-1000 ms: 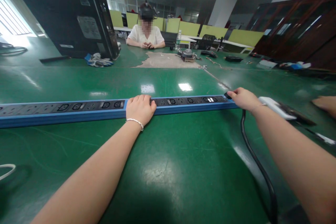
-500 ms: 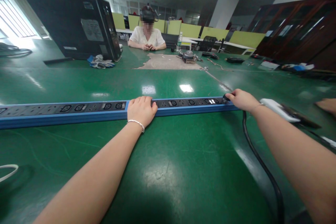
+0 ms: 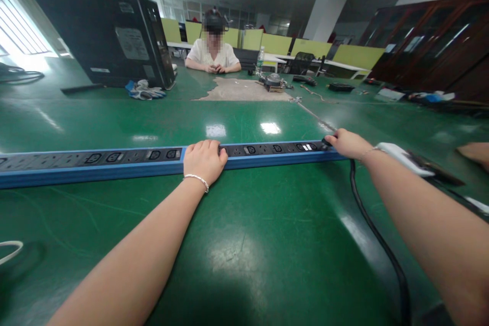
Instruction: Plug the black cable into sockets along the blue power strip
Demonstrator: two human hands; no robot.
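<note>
A long blue power strip (image 3: 263, 161) with a black socket face lies across the table, running past the left edge of view. My left hand (image 3: 205, 163) is closed over its middle, the thumb along the near side and the fingers across the top. At the strip's right end, my right hand (image 3: 349, 143) pinches a small black plug (image 3: 327, 140), largely covered by the fingers. Whether the plug is seated in a socket cannot be made out. Below this hand a thick black cable (image 3: 372, 221) curves down to the lower right; its upper end is hidden.
The green table (image 3: 244, 219) has a black computer tower (image 3: 103, 35) and gloves (image 3: 145, 90) at the back left. Across it sits a person (image 3: 213, 53) with both hands together. A white object (image 3: 405, 159) and another person's hand (image 3: 473, 154) are at the right.
The view has shifted very slightly. Both hands keep their grips, and the power strip stays where it was.
</note>
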